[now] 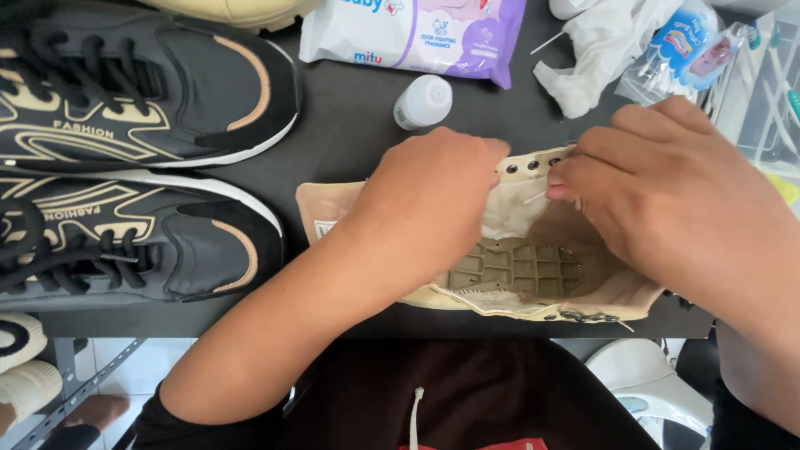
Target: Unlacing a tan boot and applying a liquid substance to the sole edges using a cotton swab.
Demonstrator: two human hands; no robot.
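We're looking straight down at a dark table [350,142], and right in the middle lies a beige shoe [533,275], opened up so we see into it, down to the ridged grid of its inner sole. The left hand [429,208] is curled over the heel side, fingers closed on the upper edge of the shoe near the row of eyelets [533,165]. The right hand [667,187] comes in from the other side, fingertips pinched together at that same eyelet edge; it looks like they grip a thin white lace end or thread, though from here we can't quite make out which. Both hands touch the shoe, and it rests on the table's near edge, just above the person's lap.

To the left sit two black sneakers [142,158] with tan trim and black laces, side by side. Just behind the left hand stands a small white bottle [422,102], and beyond it a pack of wet wipes [417,33]. A crumpled white cloth [596,54] lies at the top right, beside a clear packet [687,50].
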